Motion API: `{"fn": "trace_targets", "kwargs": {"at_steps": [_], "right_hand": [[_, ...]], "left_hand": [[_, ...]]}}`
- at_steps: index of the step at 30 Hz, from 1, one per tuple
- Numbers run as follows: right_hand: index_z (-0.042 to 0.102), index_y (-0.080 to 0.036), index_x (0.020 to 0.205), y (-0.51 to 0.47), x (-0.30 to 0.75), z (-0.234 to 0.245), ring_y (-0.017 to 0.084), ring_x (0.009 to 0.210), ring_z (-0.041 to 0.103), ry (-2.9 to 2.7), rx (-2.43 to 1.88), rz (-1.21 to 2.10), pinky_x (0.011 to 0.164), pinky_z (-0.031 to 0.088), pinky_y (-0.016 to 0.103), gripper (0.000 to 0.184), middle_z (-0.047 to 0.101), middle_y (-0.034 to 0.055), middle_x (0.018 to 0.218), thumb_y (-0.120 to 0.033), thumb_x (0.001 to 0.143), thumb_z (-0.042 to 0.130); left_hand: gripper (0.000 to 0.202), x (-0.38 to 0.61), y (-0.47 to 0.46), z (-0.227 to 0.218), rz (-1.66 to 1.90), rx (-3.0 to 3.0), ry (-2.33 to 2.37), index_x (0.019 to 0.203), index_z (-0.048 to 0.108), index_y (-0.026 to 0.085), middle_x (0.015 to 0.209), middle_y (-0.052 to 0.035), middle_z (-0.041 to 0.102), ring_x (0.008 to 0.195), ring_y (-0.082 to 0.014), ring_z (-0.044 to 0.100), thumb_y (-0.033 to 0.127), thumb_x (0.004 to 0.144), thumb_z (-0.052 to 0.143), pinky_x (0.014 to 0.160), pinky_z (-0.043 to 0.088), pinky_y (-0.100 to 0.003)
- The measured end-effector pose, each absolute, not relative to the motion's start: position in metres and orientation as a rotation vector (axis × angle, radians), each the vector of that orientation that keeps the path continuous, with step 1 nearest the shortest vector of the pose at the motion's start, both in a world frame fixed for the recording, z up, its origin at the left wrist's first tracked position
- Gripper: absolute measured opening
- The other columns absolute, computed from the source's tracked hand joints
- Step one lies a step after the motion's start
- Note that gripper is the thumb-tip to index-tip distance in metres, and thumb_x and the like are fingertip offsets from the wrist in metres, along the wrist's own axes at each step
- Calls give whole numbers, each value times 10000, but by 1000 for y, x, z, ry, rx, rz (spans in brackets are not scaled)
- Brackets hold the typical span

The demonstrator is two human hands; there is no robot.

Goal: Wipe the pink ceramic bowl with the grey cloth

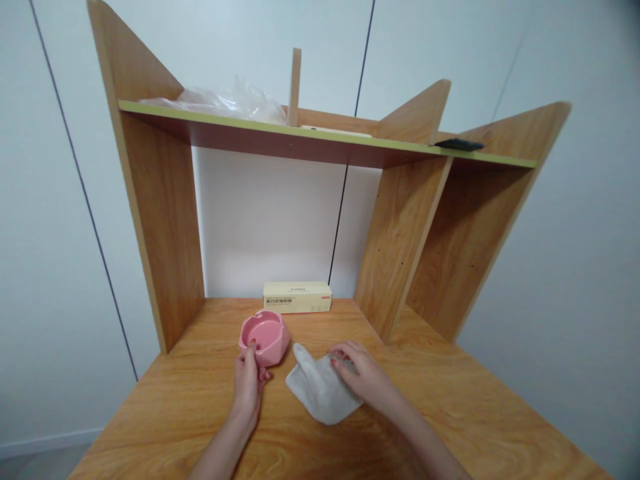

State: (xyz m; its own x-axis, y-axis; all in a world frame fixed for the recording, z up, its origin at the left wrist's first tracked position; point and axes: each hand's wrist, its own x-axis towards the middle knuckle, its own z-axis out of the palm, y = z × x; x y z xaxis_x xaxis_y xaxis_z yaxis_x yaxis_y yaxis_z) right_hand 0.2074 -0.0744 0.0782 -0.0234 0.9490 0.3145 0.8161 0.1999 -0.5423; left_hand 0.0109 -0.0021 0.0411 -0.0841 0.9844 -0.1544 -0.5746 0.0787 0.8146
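Observation:
My left hand (247, 380) grips the near side of a pink faceted ashtray (275, 337), thumb inside the rim and fingers below it. The ashtray tilts towards me, so its round hollow shows, with notches in the rim. To the right lies a grey cloth (325, 393), loosely folded, with one rolled corner pointing at the ashtray. My right hand (357, 367) has its curled fingers and thumb on the upper right edge of the cloth. Part of the cloth is hidden beneath that hand.
A cream cardboard box (297, 298) stands at the back of the wooden desk (190, 407). Over it runs a shelf (320, 141) bearing a clear plastic bag (225, 103) and a dark flat object (459, 144). Upright panels (405, 253) divide the right side.

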Motion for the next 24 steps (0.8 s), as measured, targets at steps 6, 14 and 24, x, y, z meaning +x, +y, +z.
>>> {"fn": "trace_targets", "kwargs": {"at_steps": [6,14,24], "right_hand": [[605,-225,937,-96,196,72,206,919,471,-2164,-1817,270,812,341,320,253,595,38,940,-165,734,466],[614,-248,932,-118,149,52,227,873,515,-2375,-1650,446,779,382,317,277,607,40,930,-315,664,610],[307,-139,1286,-42,147,83,169,631,565,-1582,-1660,547,575,430,267,559,591,19,699,-436,821,395]], "left_hand": [[362,8,-5,45,1473,571,879,613,405,195,372,131,335,291,-27,273,485,576,617,349,301,-159],[361,2,0,47,1443,550,877,721,490,174,494,88,465,329,-26,341,498,607,603,358,300,-150],[403,9,3,40,1355,711,921,725,456,178,376,125,367,270,-40,313,520,580,612,311,300,-158]]}}
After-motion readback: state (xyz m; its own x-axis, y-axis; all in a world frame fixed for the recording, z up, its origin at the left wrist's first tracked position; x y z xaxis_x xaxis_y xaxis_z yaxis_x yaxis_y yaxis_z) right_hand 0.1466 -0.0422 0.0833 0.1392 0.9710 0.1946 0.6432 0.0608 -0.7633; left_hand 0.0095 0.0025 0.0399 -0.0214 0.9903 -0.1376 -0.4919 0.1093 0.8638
